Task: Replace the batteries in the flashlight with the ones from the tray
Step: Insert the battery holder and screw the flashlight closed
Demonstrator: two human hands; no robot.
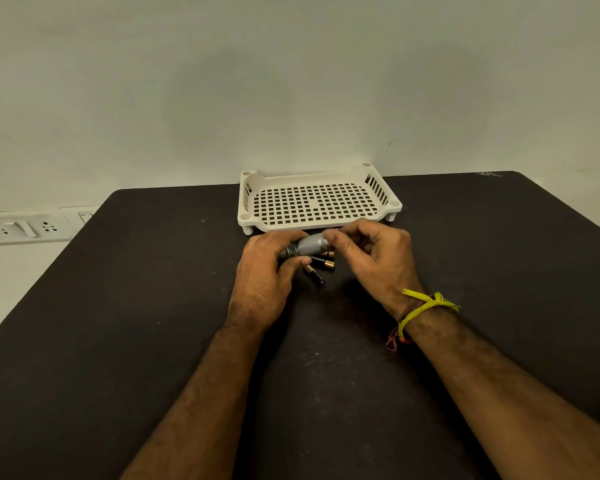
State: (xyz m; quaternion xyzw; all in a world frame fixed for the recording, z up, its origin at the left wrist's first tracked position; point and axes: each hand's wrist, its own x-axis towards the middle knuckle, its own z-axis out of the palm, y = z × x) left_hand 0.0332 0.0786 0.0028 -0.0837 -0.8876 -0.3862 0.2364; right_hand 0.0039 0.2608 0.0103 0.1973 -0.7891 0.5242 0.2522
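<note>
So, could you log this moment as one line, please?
left hand grips flashlight | right hand at its end | batteries on table | tray empty

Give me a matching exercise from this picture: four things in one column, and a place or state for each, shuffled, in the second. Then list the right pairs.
Things:
1. flashlight
2. tray
3. batteries
4. wall sockets

Places or states:
A. lying loose on the dark table, under the hands
B. on the wall, past the table's left edge
C. gripped by the left hand, with the right hand at its end
D. standing at the table's far edge, nothing in it

Pairs: 1-C, 2-D, 3-A, 4-B
</note>
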